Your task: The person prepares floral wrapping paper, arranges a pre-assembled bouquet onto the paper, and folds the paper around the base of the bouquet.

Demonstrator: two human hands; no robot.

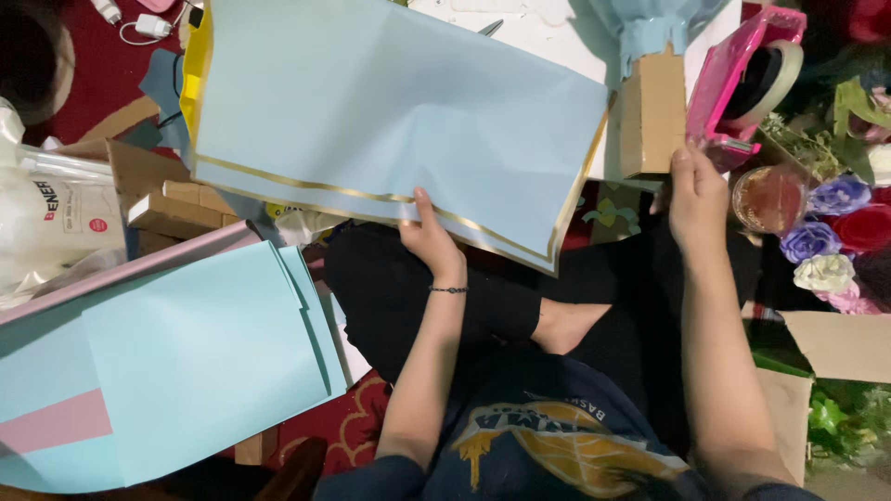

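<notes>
From the head camera, the left hand [429, 232] pinches the near edge of a pale blue paper sheet [390, 121] with a gold border, which lies spread over the white bench [557, 37] and hangs toward the lap. The right hand [696, 190] is closed around the lower corner of a cardboard block [652, 111], beside a pink tape dispenser [742, 79]. The sheet looks light, thin and easily creased, so it is probably best held by its edges.
</notes>
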